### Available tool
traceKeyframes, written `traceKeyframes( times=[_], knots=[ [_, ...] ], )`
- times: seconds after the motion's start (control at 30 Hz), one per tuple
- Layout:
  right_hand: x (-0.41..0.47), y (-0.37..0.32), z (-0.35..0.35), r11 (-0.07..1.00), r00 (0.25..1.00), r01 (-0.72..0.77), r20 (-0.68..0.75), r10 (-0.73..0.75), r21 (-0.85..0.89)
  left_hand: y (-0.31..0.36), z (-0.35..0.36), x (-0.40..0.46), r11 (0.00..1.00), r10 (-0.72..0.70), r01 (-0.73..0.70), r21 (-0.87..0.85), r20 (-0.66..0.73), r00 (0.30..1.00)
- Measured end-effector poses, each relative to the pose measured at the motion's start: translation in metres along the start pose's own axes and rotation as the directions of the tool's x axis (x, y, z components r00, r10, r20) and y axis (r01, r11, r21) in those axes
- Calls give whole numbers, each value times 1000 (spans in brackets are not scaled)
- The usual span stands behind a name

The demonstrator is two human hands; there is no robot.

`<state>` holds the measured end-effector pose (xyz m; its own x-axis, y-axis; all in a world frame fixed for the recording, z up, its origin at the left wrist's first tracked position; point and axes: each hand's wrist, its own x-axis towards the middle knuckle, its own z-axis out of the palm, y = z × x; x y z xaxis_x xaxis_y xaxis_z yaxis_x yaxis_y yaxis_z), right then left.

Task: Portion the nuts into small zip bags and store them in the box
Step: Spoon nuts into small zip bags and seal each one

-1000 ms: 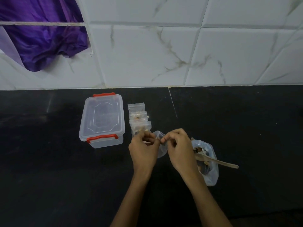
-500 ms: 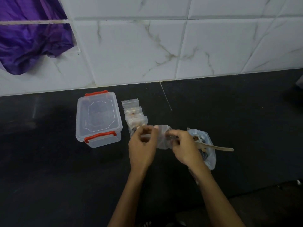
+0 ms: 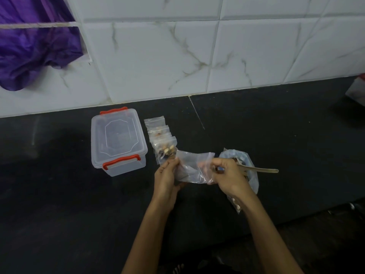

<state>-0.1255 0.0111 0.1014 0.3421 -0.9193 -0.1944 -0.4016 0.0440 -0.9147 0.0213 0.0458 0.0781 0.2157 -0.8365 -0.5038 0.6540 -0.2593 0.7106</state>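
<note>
While both hands pinch, zip bag (image 3: 194, 167) stretched between left hand (image 3: 165, 176) fingers, right hand (image 3: 229, 176) fingers.

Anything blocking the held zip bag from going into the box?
Yes: the box has its lid on, so it can't take bags yet. The counter between the zip bag, held by both hands, and the box holds only the row of filled bags.
</note>
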Motion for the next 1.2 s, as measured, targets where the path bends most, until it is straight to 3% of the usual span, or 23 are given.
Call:
traceKeyframes(
  times=[0.1,0.27,0.43,0.5,0.57,0.63,0.7,0.8,0.93,1.07,1.2],
  knots=[
    [2,-1,0,998,994,64,95,-61,-25,-2,0,-3,999,-45,45,-4,6,999],
    [4,9,0,996,999,6,37,-9,89,-5,-4,-3,994,-105,104,38,27,994],
    [-1,5,-5,994,996,91,-23,-90,68,-11,-3,-5,987,-25,26,162,-5,1000],
    [-3,3,-10,995,993,98,-71,-97,19,-10,-6,-4,946,66,-71,315,29,997],
    [-5,3,-13,993,988,76,-126,-87,-91,-6,-10,-2,790,143,-210,576,159,977],
    [-6,3,-14,973,984,44,-158,-81,-227,-2,-8,-2,514,147,-338,788,308,940],
    [-8,3,-14,949,986,29,-148,-79,-314,-2,-2,-5,290,144,-451,844,428,892],
    [-10,2,-15,941,986,91,-101,-130,-325,-15,5,0,109,184,-567,816,544,819],
    [-9,1,-21,940,990,108,-51,-131,-325,-24,7,7,158,290,-616,772,560,776],
    [-6,0,-46,991,998,36,54,-29,-132,-24,12,9,246,415,-653,717,530,739],
    [1,17,-98,990,980,-42,-197,14,-137,-29,14,13,340,447,-626,702,466,764]
  ],
)
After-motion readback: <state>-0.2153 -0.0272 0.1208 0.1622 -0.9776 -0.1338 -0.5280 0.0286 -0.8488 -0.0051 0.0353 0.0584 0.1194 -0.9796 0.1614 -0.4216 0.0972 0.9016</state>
